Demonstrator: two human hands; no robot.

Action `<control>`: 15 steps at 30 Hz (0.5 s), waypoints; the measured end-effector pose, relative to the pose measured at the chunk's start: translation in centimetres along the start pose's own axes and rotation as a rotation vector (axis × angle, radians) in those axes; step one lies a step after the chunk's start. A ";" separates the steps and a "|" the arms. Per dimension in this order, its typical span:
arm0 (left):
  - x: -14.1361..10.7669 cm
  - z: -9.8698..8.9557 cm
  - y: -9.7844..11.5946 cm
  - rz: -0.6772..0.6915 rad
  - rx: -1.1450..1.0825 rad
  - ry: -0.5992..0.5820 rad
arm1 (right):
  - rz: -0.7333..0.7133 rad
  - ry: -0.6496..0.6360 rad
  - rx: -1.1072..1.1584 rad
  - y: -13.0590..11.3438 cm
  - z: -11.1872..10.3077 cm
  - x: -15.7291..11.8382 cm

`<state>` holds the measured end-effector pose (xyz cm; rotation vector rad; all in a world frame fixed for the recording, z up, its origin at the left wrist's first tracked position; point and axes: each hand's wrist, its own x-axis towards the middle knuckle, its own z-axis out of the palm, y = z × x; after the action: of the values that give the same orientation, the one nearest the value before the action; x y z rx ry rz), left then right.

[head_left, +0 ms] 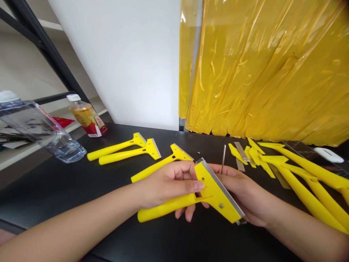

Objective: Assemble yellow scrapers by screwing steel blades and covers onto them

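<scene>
My left hand is closed on a yellow scraper, its thumb pressed on the flat head. A metal blade strip runs along the head's slanted edge. A screw sits at the lower part of the head; the upper hole looks dark. My right hand curls behind the head, its fingertips partly hidden. From it a thin metal rod sticks up; its lower end is out of sight. Just beyond my left hand lies another yellow scraper. Two more scrapers, one farther back and one nearer, lie left of it.
On the right lie loose yellow plates, metal blades and several yellow handles. A white object is behind them. A clear bottle and a drink bottle stand left. Yellow film hangs behind the black table.
</scene>
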<state>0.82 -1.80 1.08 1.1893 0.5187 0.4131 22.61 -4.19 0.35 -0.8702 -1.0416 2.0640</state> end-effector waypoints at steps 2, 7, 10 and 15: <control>0.0 0.0 0.0 -0.008 0.004 0.001 | -0.010 0.016 0.005 0.3 0.0 0.0; 0.0 -0.1 0.0 -0.009 0.029 0.028 | -0.036 0.063 -0.005 0.7 -0.2 0.1; 0.2 -0.5 0.1 0.028 0.026 0.069 | -0.084 0.076 -0.030 0.4 -0.4 0.0; 0.5 -1.1 0.2 0.054 0.019 0.114 | -0.122 0.058 -0.086 -0.4 -0.6 -0.2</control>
<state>0.60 -0.65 0.87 1.2052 0.5911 0.5251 23.24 -3.93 0.43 -0.8818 -1.1300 1.8941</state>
